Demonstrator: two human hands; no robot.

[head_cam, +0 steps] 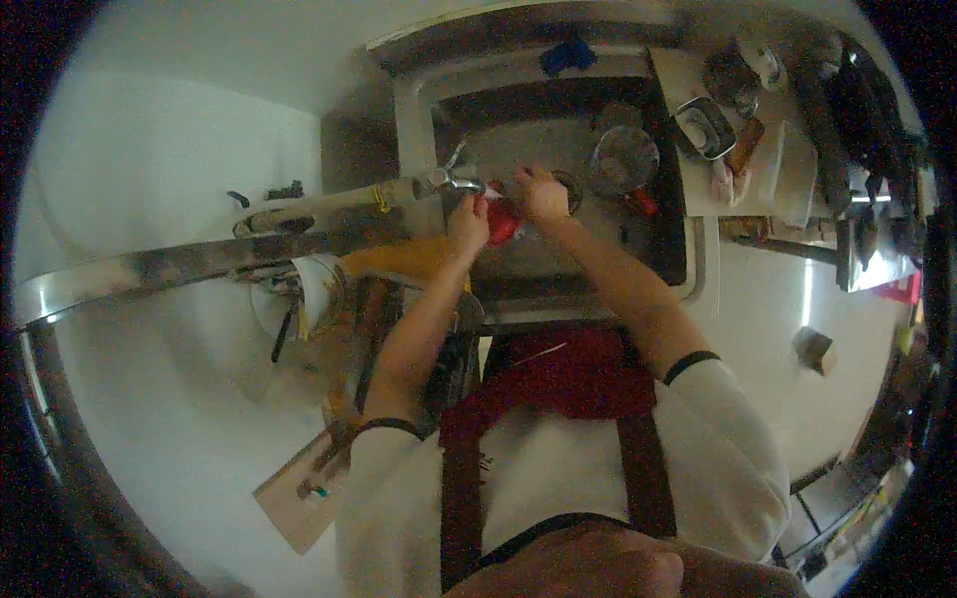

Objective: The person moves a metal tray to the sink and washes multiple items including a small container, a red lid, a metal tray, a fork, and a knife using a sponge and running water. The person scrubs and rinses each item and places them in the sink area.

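Note:
A metal faucet (457,181) reaches over a dark sink basin (516,280). Under its spout lies a red object (502,223), perhaps a bowl or cup, with what looks like water falling at it. My left hand (469,224) is at the left rim of the red object, fingers closed on it beneath the spout. To the right of the red object, my right hand (544,196) is bent over its edge; blur hides whether the fingers touch it. A round, clear-looking container (625,158) stands in the basin to the right, with another red item (643,202) beside it.
A blue cloth (567,58) lies on the sink's far rim. On the board at right (691,71) are a metal-rimmed rectangular container (705,128) and other items. A white bucket-like container (320,288) stands left of my left forearm.

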